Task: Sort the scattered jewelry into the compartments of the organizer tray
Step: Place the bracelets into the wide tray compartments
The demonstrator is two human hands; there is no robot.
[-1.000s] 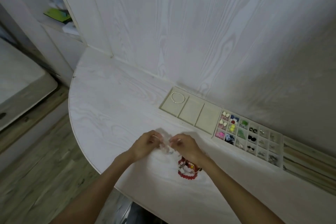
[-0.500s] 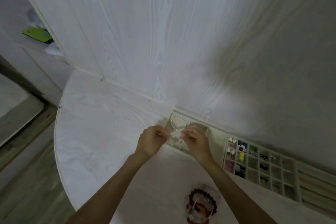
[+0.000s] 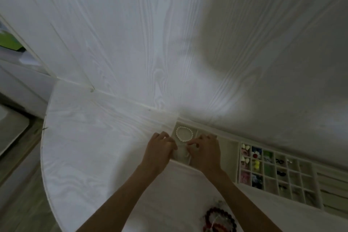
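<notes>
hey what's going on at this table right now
A person is sorting jewelry into a beige organizer tray set against the wall. Both hands, the left hand and the right hand, are over the tray's leftmost compartment, lowering a small pale piece just in front of a pearl bracelet. Dark red beaded bracelets wait on the table.

red bead pile (image 3: pixel 219 221) cut off, held item blurred

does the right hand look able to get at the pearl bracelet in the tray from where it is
Probably yes. The right hand sits over the organizer tray right beside the pearl bracelet, which lies uncovered with nothing between them. Its fingers seem to pinch a small pale piece, so they would need freeing first.
</notes>
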